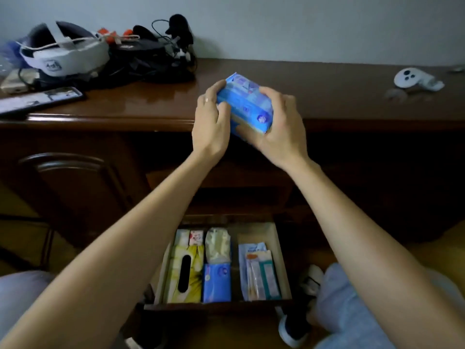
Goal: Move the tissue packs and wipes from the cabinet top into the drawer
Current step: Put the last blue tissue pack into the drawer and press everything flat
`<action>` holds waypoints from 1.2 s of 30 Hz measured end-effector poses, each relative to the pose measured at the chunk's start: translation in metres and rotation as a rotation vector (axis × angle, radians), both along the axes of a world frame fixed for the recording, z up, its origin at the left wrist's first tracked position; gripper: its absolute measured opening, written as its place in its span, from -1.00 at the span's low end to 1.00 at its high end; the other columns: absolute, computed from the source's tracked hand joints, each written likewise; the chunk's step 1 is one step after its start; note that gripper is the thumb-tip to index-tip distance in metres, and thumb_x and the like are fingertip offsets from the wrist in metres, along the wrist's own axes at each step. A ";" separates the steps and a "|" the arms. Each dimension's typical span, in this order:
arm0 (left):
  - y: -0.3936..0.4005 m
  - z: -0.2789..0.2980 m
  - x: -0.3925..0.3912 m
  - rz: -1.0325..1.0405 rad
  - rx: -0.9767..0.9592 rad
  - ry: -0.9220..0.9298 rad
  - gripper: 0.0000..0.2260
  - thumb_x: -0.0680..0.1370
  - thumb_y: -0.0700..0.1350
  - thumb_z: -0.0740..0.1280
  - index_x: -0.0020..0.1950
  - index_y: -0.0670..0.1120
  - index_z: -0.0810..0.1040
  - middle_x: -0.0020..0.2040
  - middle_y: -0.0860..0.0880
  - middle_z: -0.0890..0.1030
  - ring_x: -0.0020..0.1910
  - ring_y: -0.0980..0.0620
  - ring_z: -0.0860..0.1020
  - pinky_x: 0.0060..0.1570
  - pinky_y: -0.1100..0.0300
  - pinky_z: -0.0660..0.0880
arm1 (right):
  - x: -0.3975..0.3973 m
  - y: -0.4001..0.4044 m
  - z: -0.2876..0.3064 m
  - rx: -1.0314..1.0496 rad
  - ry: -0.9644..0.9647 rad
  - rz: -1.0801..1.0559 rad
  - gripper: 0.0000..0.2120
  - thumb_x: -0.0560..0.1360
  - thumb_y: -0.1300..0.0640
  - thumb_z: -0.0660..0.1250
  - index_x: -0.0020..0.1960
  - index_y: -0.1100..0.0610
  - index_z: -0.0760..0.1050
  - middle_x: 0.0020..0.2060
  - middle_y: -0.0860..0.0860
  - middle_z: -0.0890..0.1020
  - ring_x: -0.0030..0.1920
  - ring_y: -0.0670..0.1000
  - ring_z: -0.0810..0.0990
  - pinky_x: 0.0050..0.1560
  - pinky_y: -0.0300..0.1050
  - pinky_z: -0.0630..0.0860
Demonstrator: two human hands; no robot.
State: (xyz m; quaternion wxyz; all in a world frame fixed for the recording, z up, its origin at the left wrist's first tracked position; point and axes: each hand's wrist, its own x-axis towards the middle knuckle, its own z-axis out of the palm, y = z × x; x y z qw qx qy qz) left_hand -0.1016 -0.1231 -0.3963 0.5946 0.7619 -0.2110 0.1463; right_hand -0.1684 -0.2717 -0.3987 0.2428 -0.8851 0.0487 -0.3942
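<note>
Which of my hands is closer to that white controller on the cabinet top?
Right. Your right hand grips the blue tissue pack on the side facing the white controller, which lies far to its right. Your left hand holds the pack's opposite side, farther away.

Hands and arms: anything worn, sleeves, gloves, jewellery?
Both forearms are bare up to the frame edge, no sleeves showing. No gloves, no watch or wristband. The left hand wears a thin ring on one finger. The right hand shows no ring or other item. No markings visible on either.
</note>
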 end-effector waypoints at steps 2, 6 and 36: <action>0.018 -0.030 -0.045 0.052 -0.083 -0.065 -0.56 0.56 0.02 0.16 0.46 0.13 0.37 0.35 0.10 0.49 0.26 0.17 0.48 0.15 0.26 0.40 | -0.040 0.024 -0.039 -0.008 -0.087 0.058 -0.17 0.32 -0.41 0.47 0.45 -0.04 0.36 0.23 0.03 0.50 0.23 -0.01 0.51 0.13 -0.07 0.55; 0.052 -0.110 -0.100 -0.133 -0.159 0.129 -0.48 0.61 0.12 0.29 0.53 0.01 0.30 0.36 -0.03 0.51 0.28 0.09 0.55 0.19 0.23 0.52 | -0.104 0.050 -0.115 0.650 0.160 0.276 -0.34 0.31 -0.33 0.53 0.33 -0.21 0.41 0.23 -0.09 0.55 0.14 -0.15 0.61 -0.02 -0.29 0.57; 0.056 -0.355 -0.099 -0.087 0.005 1.094 -0.49 0.62 -0.01 0.40 0.54 -0.05 0.39 0.31 -0.10 0.60 0.23 -0.10 0.62 0.27 -0.11 0.56 | -0.109 0.043 -0.349 1.405 1.145 0.112 -0.52 0.47 -0.17 0.46 0.32 -0.02 0.52 0.12 -0.06 0.71 0.14 -0.01 0.67 0.24 0.10 0.58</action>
